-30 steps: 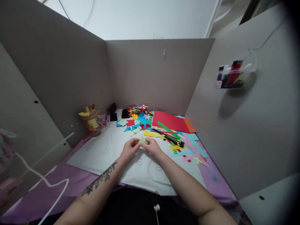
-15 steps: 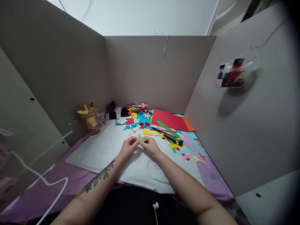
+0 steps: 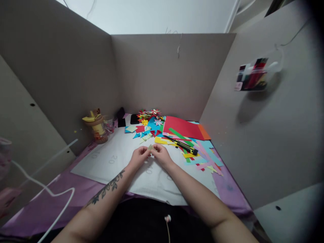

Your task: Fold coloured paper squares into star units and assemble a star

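Note:
A small piece of pale green paper point(image 3: 150, 147) is pinched between both hands above the white sheet point(image 3: 101, 168). My left hand point(image 3: 139, 156) grips its left side with thumb and fingers closed. On the other side, my right hand point(image 3: 161, 154) holds it the same way, the fingertips of the two hands almost touching. Most of the paper is hidden behind the fingers, so its folds cannot be made out. Just beyond the hands lie small folded blue triangles point(image 3: 136, 135), red folded pieces point(image 3: 156, 133) and a yellow paper strip point(image 3: 160, 140).
A black and yellow utility knife point(image 3: 186, 147) rests among coloured paper strips point(image 3: 202, 165) at the right. Behind are red paper sheets point(image 3: 182, 127) and folded paper stars point(image 3: 149, 115). A yellow cup point(image 3: 97, 128) stands at the left. Grey panels point(image 3: 167, 74) enclose the table.
The right fingers have closed further over the pale green paper, so less of it shows. Both hands stay in nearly the same place; the view has shifted slightly.

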Demonstrator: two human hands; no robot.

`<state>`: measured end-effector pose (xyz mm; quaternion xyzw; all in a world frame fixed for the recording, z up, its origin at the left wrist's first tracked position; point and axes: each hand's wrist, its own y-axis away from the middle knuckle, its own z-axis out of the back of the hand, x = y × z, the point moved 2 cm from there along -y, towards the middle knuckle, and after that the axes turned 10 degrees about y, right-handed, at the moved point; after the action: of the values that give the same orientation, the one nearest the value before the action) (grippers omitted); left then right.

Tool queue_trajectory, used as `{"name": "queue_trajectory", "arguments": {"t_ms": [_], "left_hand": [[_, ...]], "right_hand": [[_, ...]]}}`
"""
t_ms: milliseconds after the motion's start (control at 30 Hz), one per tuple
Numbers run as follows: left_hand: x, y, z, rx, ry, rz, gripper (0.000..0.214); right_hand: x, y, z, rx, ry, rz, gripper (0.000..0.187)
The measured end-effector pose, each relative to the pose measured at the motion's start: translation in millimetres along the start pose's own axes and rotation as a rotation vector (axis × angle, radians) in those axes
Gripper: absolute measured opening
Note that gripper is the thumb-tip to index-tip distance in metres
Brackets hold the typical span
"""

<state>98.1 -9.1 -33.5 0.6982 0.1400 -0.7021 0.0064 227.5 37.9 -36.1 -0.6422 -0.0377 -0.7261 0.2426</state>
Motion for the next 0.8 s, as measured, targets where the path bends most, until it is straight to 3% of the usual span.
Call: {"name": "queue_trajectory", "arguments": {"t_ms": [333, 633, 800], "left_hand": [[0.3, -0.4, -1.3, 0.024, 0.103, 0.095, 0.03], [0.8, -1.7, -1.1, -0.004, 0.125, 0.139, 0.029], [1.5, -0.5, -0.5, -0.01, 0.18, 0.159, 0.027]], "right_hand": [[3.5, -1.7, -0.6, -0.038, -0.062, -0.047, 0.012], [9.6, 0.3, 3.3, -0.068, 0.117, 0.059, 0.012], [6.3, -0.8, 3.0, -0.102, 0.098, 0.081, 0.009]]}}
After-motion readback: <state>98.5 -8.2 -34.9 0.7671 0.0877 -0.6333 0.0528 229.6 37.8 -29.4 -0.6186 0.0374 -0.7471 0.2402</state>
